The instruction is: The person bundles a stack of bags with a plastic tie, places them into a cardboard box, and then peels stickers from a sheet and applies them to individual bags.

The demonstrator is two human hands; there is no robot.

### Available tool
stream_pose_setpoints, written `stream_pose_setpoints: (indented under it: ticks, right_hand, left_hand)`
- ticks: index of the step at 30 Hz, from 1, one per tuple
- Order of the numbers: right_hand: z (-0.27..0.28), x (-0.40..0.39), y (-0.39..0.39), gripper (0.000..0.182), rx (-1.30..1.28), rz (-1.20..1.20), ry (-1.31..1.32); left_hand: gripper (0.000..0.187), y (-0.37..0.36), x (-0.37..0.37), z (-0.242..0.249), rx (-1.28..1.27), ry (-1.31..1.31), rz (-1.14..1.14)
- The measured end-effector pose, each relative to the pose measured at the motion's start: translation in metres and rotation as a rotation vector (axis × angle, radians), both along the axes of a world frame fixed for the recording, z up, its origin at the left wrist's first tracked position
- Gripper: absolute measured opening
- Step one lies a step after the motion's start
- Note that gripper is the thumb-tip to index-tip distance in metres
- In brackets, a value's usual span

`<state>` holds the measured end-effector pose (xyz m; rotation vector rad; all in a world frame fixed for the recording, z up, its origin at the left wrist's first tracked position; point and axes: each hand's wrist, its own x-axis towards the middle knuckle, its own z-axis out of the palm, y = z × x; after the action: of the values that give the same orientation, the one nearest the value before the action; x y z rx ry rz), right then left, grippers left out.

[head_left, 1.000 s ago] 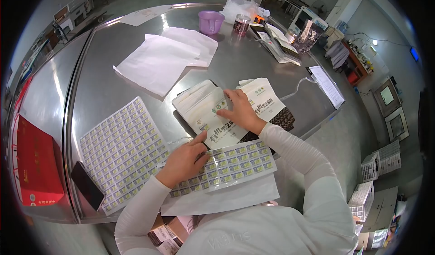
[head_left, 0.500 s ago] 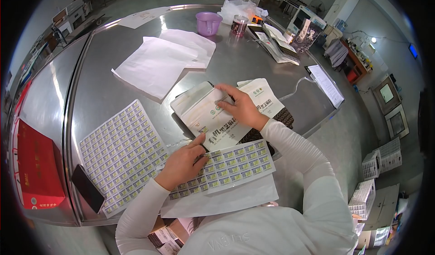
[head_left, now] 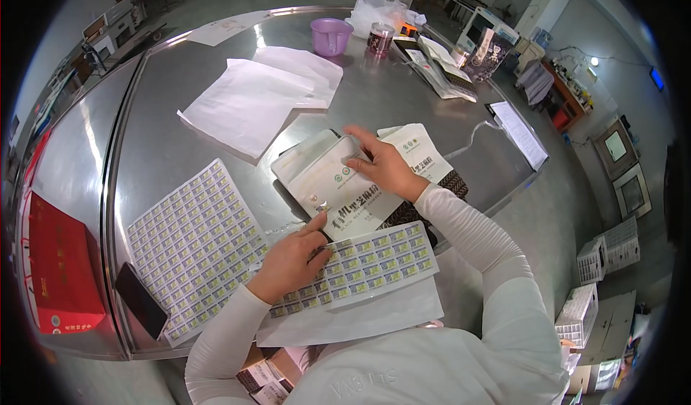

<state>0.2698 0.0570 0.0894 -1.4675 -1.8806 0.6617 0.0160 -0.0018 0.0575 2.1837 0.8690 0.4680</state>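
— Where are your hands at this moment?

— My right hand lies on the white pouch in the middle of the frame, fingers stretched flat and close together, pressing near the small round green mark. My left hand is lower, on the near sticker sheet; the thumb and first finger come together at its upper edge, but I cannot tell if they already pinch one sticker.

— How much is finished?

— I judge it is the middle of the work. The top pouch lies on a pile of pouches, and I cannot see how many of them carry a sticker. The near sheet looks nearly full, and the big sticker sheet at the lower left of the frame looks full too, so many stickers remain.

— What else is on the table?

— White paper sheets in the upper middle, a purple cup at the top, and a red box at the far left.
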Motion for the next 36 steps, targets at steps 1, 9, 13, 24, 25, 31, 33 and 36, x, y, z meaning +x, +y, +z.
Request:
stream_pose_setpoints:
  ticks: [1, 9, 13, 24, 25, 31, 33, 36]
  right_hand:
    - [-0.003, 0.002, 0.002, 0.059, -0.008, 0.016, -0.005]
    - [-0.001, 0.01, 0.014, 0.045, -0.173, 0.032, 0.086]
    - [-0.011, 0.011, 0.017, 0.032, -0.119, 0.011, 0.135]
    - [0.016, 0.044, 0.001, 0.02, -0.163, -0.023, 0.559]
    - [0.016, 0.061, 0.006, 0.019, -0.145, -0.066, 0.59]
    - [-0.012, 0.167, 0.045, 0.027, -0.134, -0.321, 0.258]
    - [-0.014, 0.178, 0.045, 0.033, -0.111, -0.409, -0.093]
    - [-0.02, 0.166, 0.053, 0.042, 0.299, -0.377, -0.477]
  left_hand:
    - [0.015, 0.0, 0.0, -0.001, 0.004, -0.003, 0.0]
    - [0.015, 0.001, 0.0, 0.002, -0.016, 0.015, -0.008]
    - [0.015, 0.001, 0.0, -0.001, 0.012, 0.002, -0.01]
    - [0.015, 0.0, -0.008, -0.005, 0.059, -0.244, -0.004]
    - [0.015, -0.001, -0.009, 0.0, -0.021, -0.193, 0.007]
    - [0.019, -0.001, -0.007, 0.028, -0.221, -0.053, 0.071]
    - [0.021, 0.0, -0.005, 0.028, -0.26, -0.037, 0.076]
    - [0.022, 0.002, -0.002, 0.028, -0.304, -0.051, 0.094]
